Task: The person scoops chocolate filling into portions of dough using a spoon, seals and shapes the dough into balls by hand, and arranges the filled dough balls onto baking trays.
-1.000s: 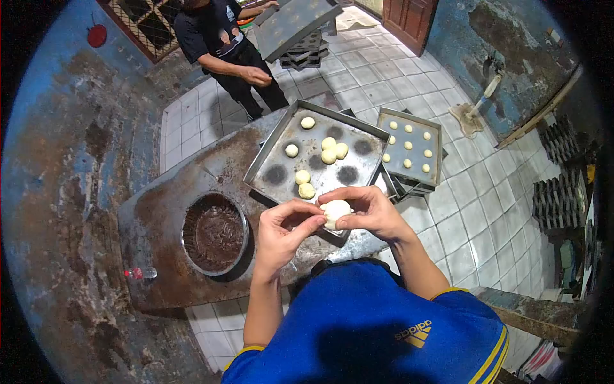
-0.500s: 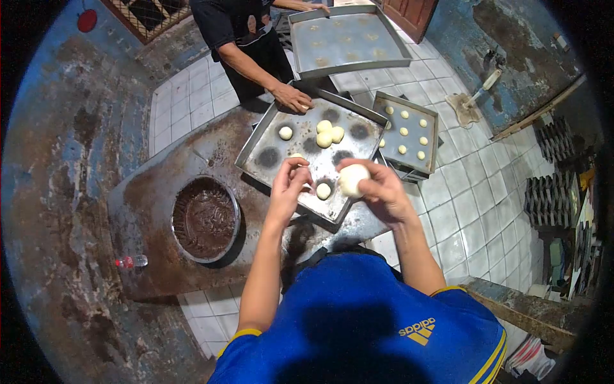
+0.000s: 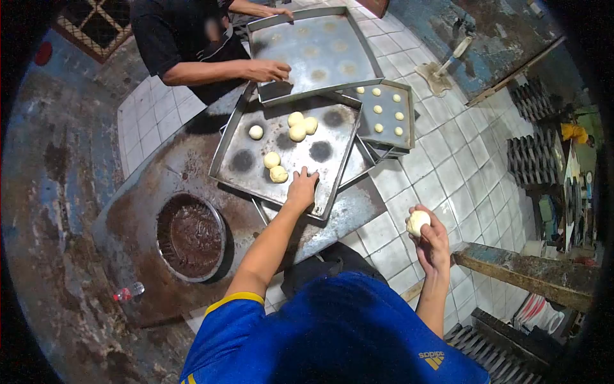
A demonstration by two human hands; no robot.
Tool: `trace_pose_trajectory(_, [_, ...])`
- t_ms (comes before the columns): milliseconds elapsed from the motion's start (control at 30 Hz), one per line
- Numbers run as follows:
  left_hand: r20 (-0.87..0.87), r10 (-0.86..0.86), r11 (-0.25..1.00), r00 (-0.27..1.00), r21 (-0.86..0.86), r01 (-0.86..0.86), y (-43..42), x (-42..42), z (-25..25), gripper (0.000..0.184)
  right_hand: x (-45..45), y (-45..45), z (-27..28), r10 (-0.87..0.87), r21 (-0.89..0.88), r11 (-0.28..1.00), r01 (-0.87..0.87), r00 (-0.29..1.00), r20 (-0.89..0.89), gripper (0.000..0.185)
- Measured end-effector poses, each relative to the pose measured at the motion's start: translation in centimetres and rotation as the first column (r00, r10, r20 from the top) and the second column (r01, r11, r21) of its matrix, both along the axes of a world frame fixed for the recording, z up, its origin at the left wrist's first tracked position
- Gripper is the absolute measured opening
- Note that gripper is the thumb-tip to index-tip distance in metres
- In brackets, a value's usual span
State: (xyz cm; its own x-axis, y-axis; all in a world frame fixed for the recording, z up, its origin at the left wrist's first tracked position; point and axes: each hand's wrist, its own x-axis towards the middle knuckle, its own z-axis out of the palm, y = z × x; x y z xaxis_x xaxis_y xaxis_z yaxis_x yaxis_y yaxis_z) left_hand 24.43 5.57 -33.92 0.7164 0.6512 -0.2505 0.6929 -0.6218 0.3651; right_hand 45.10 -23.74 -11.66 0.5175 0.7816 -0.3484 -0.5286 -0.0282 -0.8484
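Work appears partway: six dough balls (image 3: 297, 133) lie in the near tray (image 3: 275, 121); another is off it, grasped by the right hand's (image 3: 433, 238) fingers. The left hand (image 3: 302, 189) is at the tray; its grip is indeterminable.

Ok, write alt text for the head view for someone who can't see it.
A person's right hand holds a dough ball out to the side while the left hand reaches into a metal tray with more dough balls. Another person holds a second tray; a brown-smeared bowl sits on the table.
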Motion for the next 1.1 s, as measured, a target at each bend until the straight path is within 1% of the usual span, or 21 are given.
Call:
trace_pose_trajectory(33, [0.008, -0.007, 1.000, 1.000, 0.008, 0.007, 0.2, 0.1, -0.1, 0.055, -0.3, -0.8, -0.1, -0.037, -0.004, 0.999, 0.037, 0.999, -0.015, 0.069])
trace_pose_trajectory(100, [-0.064, -0.077, 0.997, 0.995, 0.017, 0.078, 0.4, 0.2, -0.2, 0.048, -0.6, -1.7, -0.1, -0.081, 0.002, 0.997, 0.081, 0.996, -0.026, 0.067])
trace_pose_trajectory(167, [-0.047, -0.080, 0.997, 0.996, 0.017, 0.081, 0.5, 0.1, -0.2, 0.045, -1.1, -2.0, 0.2, -0.106, 0.055, 0.993, 0.107, 0.994, -0.031, 0.065])
trace_pose_trajectory(233, [-0.022, -0.089, 0.996, 0.996, 0.020, 0.089, 0.8, -0.1, -0.1, 0.043, -1.7, -1.7, 1.1, -0.106, 0.065, 0.992, 0.106, 0.994, -0.011, 0.067])
trace_pose_trajectory(267, [0.095, -0.091, 0.995, 0.991, 0.058, 0.086, 1.1, -0.5, -0.9, 0.040, -2.2, -1.5, 1.5, -0.101, 0.060, 0.993, 0.101, 0.995, 0.004, 0.069])
trace_pose_trajectory(300, [0.100, -0.093, 0.994, 0.991, 0.069, 0.087, 1.1, -1.0, 0.6, 0.040, -2.6, -1.2, 1.8, -0.102, 0.071, 0.992, 0.102, 0.995, 0.008, 0.069])
trace_pose_trajectory(367, [0.332, 0.048, 0.995, 0.942, -0.097, -0.016, 0.6, -2.3, 5.0, 0.039, -3.6, -0.6, 2.2, -0.054, 0.043, 0.998, 0.052, 0.998, 0.041, 0.067])
trace_pose_trajectory(400, [0.418, 0.114, 0.983, 0.901, -0.180, -0.041, 0.5, -3.2, 5.5, 0.041, -4.2, -0.4, 2.3, -0.040, 0.011, 0.999, 0.040, 0.998, 0.040, 0.066])
trace_pose_trajectory(433, [0.498, 0.158, 0.971, 0.852, -0.237, -0.042, 0.2, -4.5, 6.3, 0.041, -4.7, -0.1, 2.2, -0.044, 0.026, 0.999, 0.043, 0.998, 0.045, 0.066])
trace_pose_trajectory(500, [0.547, 0.237, 0.938, 0.803, -0.345, -0.042, -1.1, -7.6, 8.2, 0.042, -5.9, 0.5, 1.7, -0.004, 0.018, 1.000, 0.004, 1.000, 0.020, 0.061])
trace_pose_trajectory(600, [0.526, 0.442, 0.816, 0.727, -0.572, -0.082, -3.9, -13.3, 9.1, 0.039, -7.5, 2.1, 1.6, 0.045, 0.007, 0.999, -0.045, 0.999, -0.019, 0.058])
trace_pose_trajectory(667, [0.437, 0.580, 0.691, 0.688, -0.710, -0.132, -6.1, -17.4, 10.0, 0.036, -8.2, 3.3, 1.4, 0.116, 0.004, 0.993, -0.116, 0.993, -0.035, 0.058])
trace_pose_trajectory(700, [0.371, 0.637, 0.619, 0.675, -0.769, -0.161, -7.0, -19.3, 10.1, 0.035, -8.5, 4.2, 1.4, 0.116, 0.006, 0.993, -0.116, 0.992, -0.040, 0.058])
trace_pose_trajectory(733, [0.420, 0.644, 0.642, 0.639, -0.751, -0.155, -7.8, -21.1, 9.6, 0.036, -8.6, 5.1, 1.4, 0.157, 0.032, 0.987, -0.156, 0.986, -0.054, 0.058])
trace_pose_trajectory(767, [0.414, 0.650, 0.637, 0.637, -0.754, -0.161, -8.7, -23.0, 9.1, 0.036, -8.5, 5.8, 1.5, 0.201, 0.055, 0.979, -0.198, 0.977, -0.067, 0.059])
trace_pose_trajectory(800, [0.368, 0.689, 0.607, 0.625, -0.763, -0.220, -9.5, -24.7, 9.1, 0.035, -8.0, 6.6, 0.8, 0.251, 0.064, 0.967, -0.247, 0.966, -0.063, 0.065])
trace_pose_trajectory(833, [0.323, 0.724, 0.577, 0.609, -0.768, -0.279, -9.9, -25.0, 10.4, 0.035, -7.7, 7.5, 1.0, 0.259, 0.064, 0.965, -0.255, 0.964, -0.065, 0.065])
trace_pose_trajectory(867, [0.250, 0.814, 0.447, 0.524, -0.846, -0.290, -10.7, -25.5, 12.0, 0.035, -7.6, 8.5, 1.3, 0.273, 0.084, 0.960, -0.267, 0.960, -0.062, 0.063])
trace_pose_trajectory(967, [0.300, 0.838, 0.471, 0.456, -0.820, -0.326, -11.1, -27.0, 11.1, 0.035, -6.1, 11.3, 1.8, 0.318, 0.130, 0.942, -0.308, 0.945, -0.069, 0.058])
trace_pose_trajectory(1033, [0.315, 0.835, 0.484, 0.451, -0.811, -0.329, -10.7, -26.1, 12.8, 0.035, -4.6, 13.0, 1.5, 0.366, 0.175, 0.917, -0.357, 0.930, -0.021, 0.058])
trace_pose_trajectory(1100, [0.352, 0.871, 0.466, 0.344, -0.815, -0.346, -9.5, -24.1, 14.4, 0.033, -3.2, 14.6, 2.1, 0.353, 0.180, 0.922, -0.343, 0.935, -0.023, 0.058])
